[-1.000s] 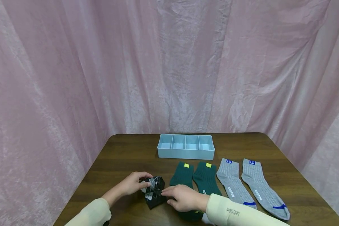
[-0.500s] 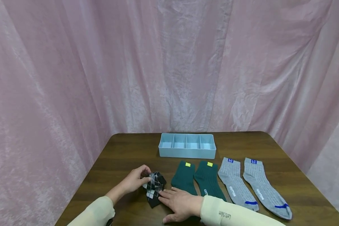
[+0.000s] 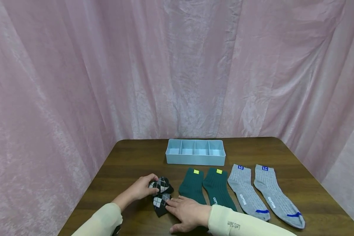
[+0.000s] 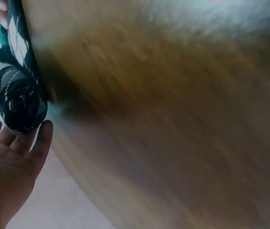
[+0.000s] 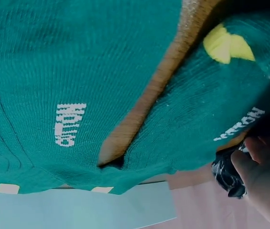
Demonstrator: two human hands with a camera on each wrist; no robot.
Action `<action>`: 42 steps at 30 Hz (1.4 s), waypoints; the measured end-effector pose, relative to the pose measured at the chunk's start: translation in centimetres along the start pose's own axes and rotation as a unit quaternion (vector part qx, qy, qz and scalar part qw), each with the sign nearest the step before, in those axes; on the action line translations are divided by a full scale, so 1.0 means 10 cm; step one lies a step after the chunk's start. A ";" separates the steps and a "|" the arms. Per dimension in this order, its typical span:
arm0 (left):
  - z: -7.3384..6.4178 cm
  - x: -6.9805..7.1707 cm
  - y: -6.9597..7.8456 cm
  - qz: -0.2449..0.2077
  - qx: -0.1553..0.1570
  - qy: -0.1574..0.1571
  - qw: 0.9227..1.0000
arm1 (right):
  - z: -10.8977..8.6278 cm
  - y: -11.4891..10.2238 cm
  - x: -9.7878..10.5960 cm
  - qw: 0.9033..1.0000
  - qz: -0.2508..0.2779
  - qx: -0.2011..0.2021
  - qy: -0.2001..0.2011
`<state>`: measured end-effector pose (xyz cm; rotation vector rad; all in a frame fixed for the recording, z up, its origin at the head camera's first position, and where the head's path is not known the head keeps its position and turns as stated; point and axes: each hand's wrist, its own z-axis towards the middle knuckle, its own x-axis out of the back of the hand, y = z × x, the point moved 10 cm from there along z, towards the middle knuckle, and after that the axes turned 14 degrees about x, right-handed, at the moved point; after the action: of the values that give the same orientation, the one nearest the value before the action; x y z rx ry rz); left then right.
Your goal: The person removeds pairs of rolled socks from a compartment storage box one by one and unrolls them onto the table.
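A black, grey and white argyle sock (image 3: 162, 200) lies on the left part of the table, its far part rolled up. My left hand (image 3: 141, 187) grips that roll from the left, thumb on the near side and fingers beyond. In the left wrist view the roll's dark spiral end (image 4: 22, 102) sits between thumb and fingers. My right hand (image 3: 188, 212) lies flat with spread fingers, its fingertips on the sock's right edge near the dark end. Two green socks (image 3: 192, 185) with yellow labels lie beside it, partly hidden under the right hand and sleeve.
Two grey socks (image 3: 278, 198) with blue stripes lie flat to the right. At the back stands a light blue box (image 3: 196, 160) with several compartments. A pink curtain (image 3: 177, 65) hangs behind the brown wooden table (image 3: 129, 164).
My right hand has flattened out and spread its fingers beside the sock's near part. My left hand has shifted slightly on the roll, which now stands out more distinctly from the flat part.
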<state>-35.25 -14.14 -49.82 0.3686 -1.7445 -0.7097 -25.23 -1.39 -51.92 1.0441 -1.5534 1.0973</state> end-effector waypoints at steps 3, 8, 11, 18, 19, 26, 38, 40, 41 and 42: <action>0.02 0.00 -0.03 -0.011 0.013 -0.015 1.000 | 0.02 0.03 0.04 1.000 0.009 -0.005 0.020; 0.08 0.00 -0.11 -0.018 0.045 -0.039 0.998 | 0.06 0.12 0.05 0.999 0.010 -0.024 0.037; 0.11 0.01 -0.15 -0.020 0.055 -0.037 0.998 | 0.07 0.17 0.02 0.999 0.017 -0.033 0.028; 0.11 0.19 -0.03 -0.005 -0.013 0.063 0.998 | 0.08 0.18 0.00 0.999 0.016 -0.033 0.017; 0.10 0.21 0.00 0.001 -0.026 0.074 0.997 | 0.09 0.17 0.01 0.999 0.016 -0.032 0.016; 0.11 0.11 0.02 0.041 -0.022 0.058 0.997 | 0.10 0.07 0.01 1.000 0.017 -0.023 -0.003; 0.20 0.12 -0.10 0.000 0.018 0.025 1.000 | 0.14 0.13 0.05 0.999 0.017 -0.042 0.018; 0.22 0.15 -0.12 -0.012 0.026 0.027 0.999 | 0.15 0.13 0.03 0.999 0.014 -0.044 0.011; 0.23 0.16 -0.14 -0.018 0.032 0.029 0.999 | 0.15 0.13 0.03 0.999 0.011 -0.045 0.008; 0.23 0.18 -0.15 -0.023 0.038 0.031 0.999 | 0.16 0.13 0.02 0.999 0.009 -0.045 0.004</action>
<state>-38.16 -15.71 -49.82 0.4801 -1.7126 -0.6586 -26.81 -2.62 -52.18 0.9654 -1.5928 1.0337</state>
